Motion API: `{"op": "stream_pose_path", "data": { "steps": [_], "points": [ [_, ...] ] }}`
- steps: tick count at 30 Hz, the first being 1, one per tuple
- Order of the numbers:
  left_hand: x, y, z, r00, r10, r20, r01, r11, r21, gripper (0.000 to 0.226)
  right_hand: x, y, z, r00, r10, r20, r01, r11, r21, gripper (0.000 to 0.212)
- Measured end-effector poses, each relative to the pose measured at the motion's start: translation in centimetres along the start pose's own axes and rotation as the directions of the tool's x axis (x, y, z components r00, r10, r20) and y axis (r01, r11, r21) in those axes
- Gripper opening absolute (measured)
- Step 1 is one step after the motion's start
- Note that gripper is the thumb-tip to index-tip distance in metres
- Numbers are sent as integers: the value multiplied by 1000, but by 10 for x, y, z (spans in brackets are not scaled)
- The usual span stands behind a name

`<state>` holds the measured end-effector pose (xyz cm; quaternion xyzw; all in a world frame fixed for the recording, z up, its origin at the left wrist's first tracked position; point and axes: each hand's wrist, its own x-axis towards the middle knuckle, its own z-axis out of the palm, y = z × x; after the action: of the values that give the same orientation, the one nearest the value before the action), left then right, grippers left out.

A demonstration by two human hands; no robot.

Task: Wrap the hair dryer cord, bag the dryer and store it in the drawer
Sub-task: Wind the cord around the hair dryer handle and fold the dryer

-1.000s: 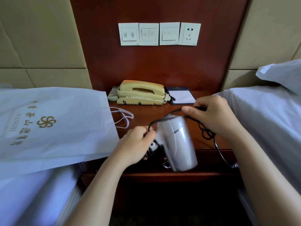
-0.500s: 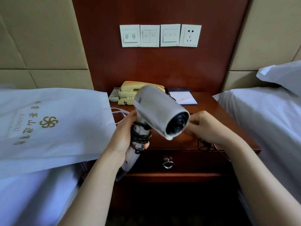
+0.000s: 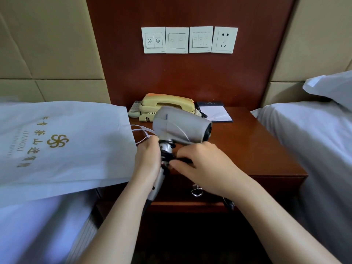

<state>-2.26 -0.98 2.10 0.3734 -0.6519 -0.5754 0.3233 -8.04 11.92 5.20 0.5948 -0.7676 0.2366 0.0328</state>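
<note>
The left hand (image 3: 147, 161) grips the silver plastic hair dryer (image 3: 179, 126); the right hand (image 3: 205, 168) pinches its black cord (image 3: 167, 156). Slackening that pinch could let it unravel.

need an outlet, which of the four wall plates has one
The rightmost plate: it alone has plug holes; the other three hold switches.

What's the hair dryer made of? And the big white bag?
The hair dryer looks like plastic with a silvery satin finish: smooth shell, soft sheen. The white bag looks like paper or thin non-woven fabric, matte: flat, crisp edges, gold print.
</note>
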Motion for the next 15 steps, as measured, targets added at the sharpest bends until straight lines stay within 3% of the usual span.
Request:
{"op": "stream_pose_path", "data": {
  "steps": [3,4,6,8,10,12,15],
  "points": [
    [-10,2,6,988,27,149,-27,1000,0,68,3,8,5,983,121,-138,-125,992,-21,31],
    [-12,4,6,979,-1,203,13,998,-57,69,4,11,6,973,169,-159,-170,985,5,34],
    [-12,9,10,953,-70,294,118,982,-148,53,4,17,10,954,239,-183,-228,970,79,39],
    [-17,-7,-5,864,21,503,81,980,-180,35,5,22,12,933,282,-226,-254,957,142,35],
    [-19,-7,-7,826,-7,564,37,998,-42,17,6,28,12,908,309,-282,-268,948,174,32],
    [-24,-6,0,792,-59,608,66,998,10,39,6,31,10,896,311,-316,-269,948,169,32],
    [-34,-7,-4,762,9,647,79,991,-107,51,5,31,12,888,282,-364,-240,958,158,31]
  ]
}}
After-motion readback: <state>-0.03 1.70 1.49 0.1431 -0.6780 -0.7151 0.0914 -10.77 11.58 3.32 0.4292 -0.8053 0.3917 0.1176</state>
